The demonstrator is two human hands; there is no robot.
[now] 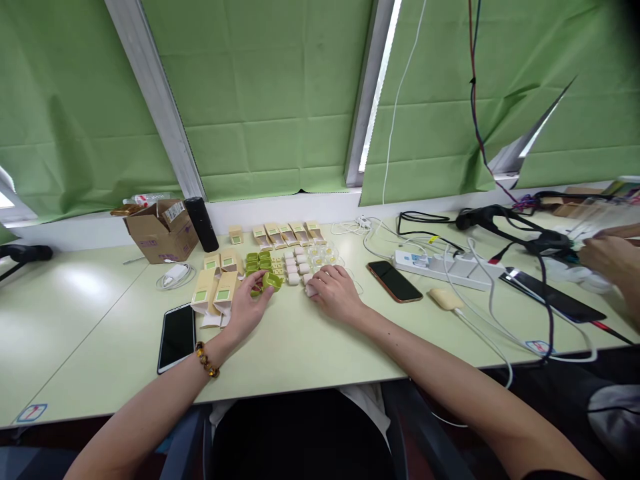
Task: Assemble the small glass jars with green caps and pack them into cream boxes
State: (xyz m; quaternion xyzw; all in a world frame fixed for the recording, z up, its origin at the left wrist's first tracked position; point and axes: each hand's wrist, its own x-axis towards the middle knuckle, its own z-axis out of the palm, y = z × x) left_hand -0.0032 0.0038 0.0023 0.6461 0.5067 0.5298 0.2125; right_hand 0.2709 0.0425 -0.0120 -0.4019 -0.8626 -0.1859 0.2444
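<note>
Caller: Hands at mid-frame. What have you got?

Me: My left hand (246, 304) has a small, squat, olive-green, plastic-looking cup (272, 283) pinched between thumb and fingers, just left of centre!

Caller: And the right?

Me: My right hand (336, 293) is down, fingertips on a small, rounded, matte-white block (310, 290). Fingers curl over it; I can't tell whether they grip.

Caller: How do they line up?

Me: Side by side! The block lies right of the cup, a bare gap between, my right hand nearer it. The cup's too stubby to show a long axis.

Caller: Textures?

Me: Smooth matching green cups (253, 258) beyond, glossy clear round pieces (323, 253) right of them, creased cream cardboard boxes (226, 287) at left.
</note>
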